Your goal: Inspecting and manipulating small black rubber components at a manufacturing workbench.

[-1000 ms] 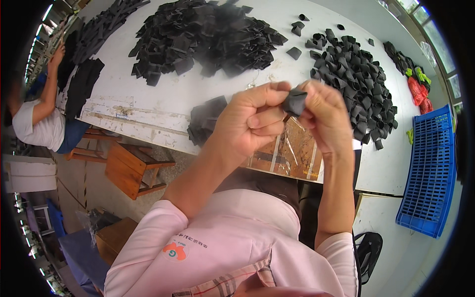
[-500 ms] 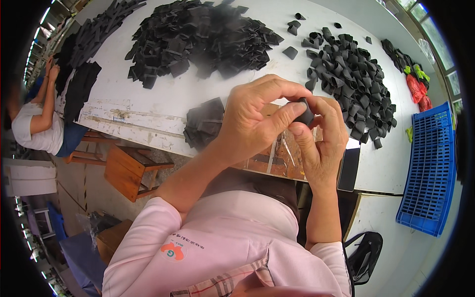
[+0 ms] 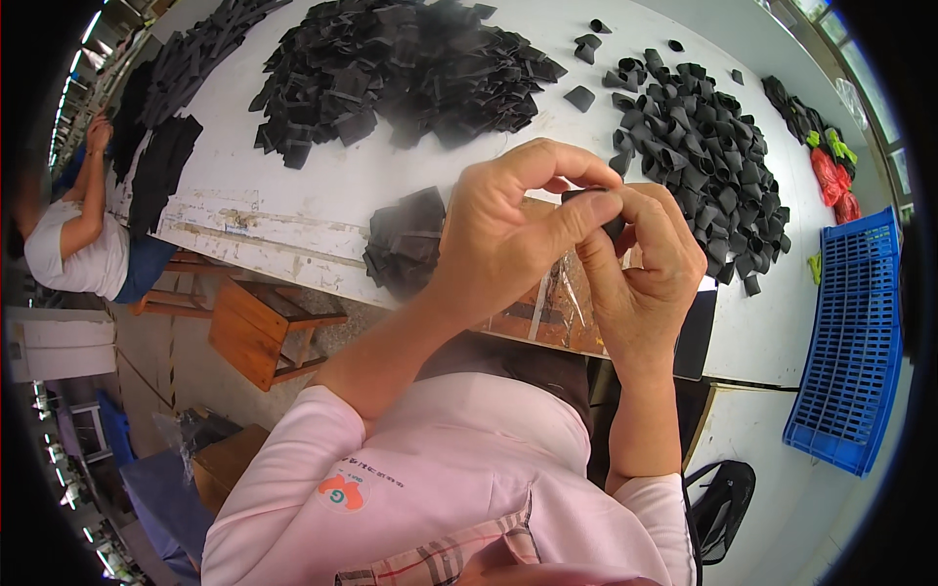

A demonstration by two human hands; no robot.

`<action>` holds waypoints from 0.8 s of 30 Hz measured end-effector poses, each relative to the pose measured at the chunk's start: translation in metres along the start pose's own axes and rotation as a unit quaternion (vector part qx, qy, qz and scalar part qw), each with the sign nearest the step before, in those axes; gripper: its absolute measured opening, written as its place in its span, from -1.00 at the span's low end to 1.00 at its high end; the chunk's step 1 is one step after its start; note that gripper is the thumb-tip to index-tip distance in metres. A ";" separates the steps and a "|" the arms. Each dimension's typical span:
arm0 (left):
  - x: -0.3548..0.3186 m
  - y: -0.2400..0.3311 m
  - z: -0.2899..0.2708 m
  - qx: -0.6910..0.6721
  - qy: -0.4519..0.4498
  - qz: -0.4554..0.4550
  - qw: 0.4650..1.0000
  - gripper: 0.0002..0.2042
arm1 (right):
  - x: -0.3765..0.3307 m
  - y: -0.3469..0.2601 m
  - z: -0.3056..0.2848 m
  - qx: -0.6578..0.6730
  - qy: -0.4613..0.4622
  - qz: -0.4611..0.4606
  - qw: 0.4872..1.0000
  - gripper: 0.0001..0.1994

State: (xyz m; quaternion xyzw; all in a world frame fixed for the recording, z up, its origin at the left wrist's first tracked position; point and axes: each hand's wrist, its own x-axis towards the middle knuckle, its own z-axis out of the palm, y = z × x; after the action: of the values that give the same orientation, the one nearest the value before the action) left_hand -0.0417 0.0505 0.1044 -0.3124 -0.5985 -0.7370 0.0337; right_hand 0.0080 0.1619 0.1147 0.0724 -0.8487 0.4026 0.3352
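- Black fabric piece (image 3: 614, 227) sits pinched between both hands, above the white surface's (image 3: 391, 186) near edge.
- Left hand (image 3: 513, 234) and right hand (image 3: 645, 264) grip it closed.
- Best pressed evenly with the thumbs.
- Folded pile (image 3: 699, 146) lies beyond.

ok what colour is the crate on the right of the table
Blue: the slatted plastic crate shows best in the head view, at the table's right edge.

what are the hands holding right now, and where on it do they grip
A small black folded piece, pinched between the fingertips of the left hand and right hand; which part is gripped cannot be told.
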 end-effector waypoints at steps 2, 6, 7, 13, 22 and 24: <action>-0.001 0.001 -0.005 -0.075 0.034 -0.055 0.995 -0.93 | -0.001 0.000 0.000 0.017 -0.009 0.015 1.000 -0.83; -0.001 -0.001 -0.007 -0.168 0.033 -0.100 0.980 -0.94 | 0.000 0.000 0.001 0.039 -0.009 0.033 0.999 -0.84; -0.002 -0.001 -0.006 -0.174 0.019 -0.094 0.980 -0.94 | -0.001 0.000 0.002 0.041 -0.011 0.032 0.999 -0.84; -0.001 -0.002 0.000 -0.035 0.003 -0.035 0.999 -0.90 | 0.000 0.000 0.003 0.013 0.009 0.010 1.000 -0.85; -0.003 -0.006 -0.007 -0.220 0.153 -0.106 0.957 -0.83 | 0.001 -0.005 0.001 0.034 -0.008 0.048 0.998 -0.85; -0.004 -0.001 0.000 -0.166 0.116 -0.073 0.977 -0.84 | 0.002 -0.004 0.002 0.025 -0.007 0.028 0.999 -0.85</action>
State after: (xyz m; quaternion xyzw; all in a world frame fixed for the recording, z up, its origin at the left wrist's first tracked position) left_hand -0.0388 0.0500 0.1011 -0.1815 -0.4808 -0.8578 -0.0039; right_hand 0.0068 0.1579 0.1180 0.0599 -0.8426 0.4320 0.3161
